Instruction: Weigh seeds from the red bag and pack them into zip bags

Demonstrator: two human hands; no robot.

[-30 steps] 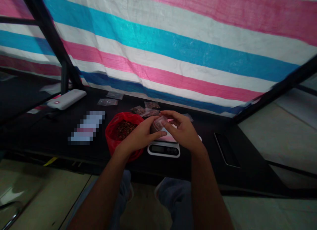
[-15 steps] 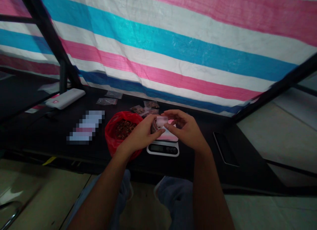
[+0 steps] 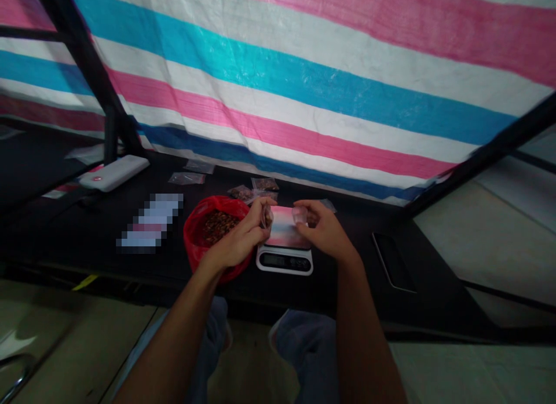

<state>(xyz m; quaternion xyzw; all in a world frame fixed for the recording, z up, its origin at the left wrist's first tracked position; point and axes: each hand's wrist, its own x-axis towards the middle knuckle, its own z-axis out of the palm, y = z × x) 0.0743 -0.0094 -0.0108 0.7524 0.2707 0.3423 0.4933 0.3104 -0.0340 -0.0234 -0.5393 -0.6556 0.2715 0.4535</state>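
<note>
Over the black worktop (image 3: pixel 438 282), the left hand (image 3: pixel 241 236) and right hand (image 3: pixel 325 229) have just drawn apart: a second ago they met above the digital scale (image 3: pixel 284 267), and now its pinkish plate (image 3: pixel 283 230) shows between them. The left grip pinches a small clear packet (image 3: pixel 266 217) with brown pieces inside, at the plate's left edge, near the red plastic bag (image 3: pixel 194 241) of brown kernels (image 3: pixel 219 225). The right grip pinches a small translucent piece (image 3: pixel 299 214), perhaps a little cup, over the plate's right side; whether it touches, I cannot tell. To my eye, the parting leaves packet and translucent piece in separate holds. Beyond the hands lies a cluster of filled packets (image 3: pixel 264 184), with flat clear bags (image 3: pixel 186 178) farther left. Writing is scarce: I can read no digits on the scale's display (image 3: pixel 274 260), the button marks are too small, the white power bank (image 3: pixel 119 172) bears a reddish logo I cannot make out, and a pale rectangle (image 3: pixel 150 224) is pixelated over. The smartphone (image 3: pixel 393 262) at right has a dark screen.
</note>
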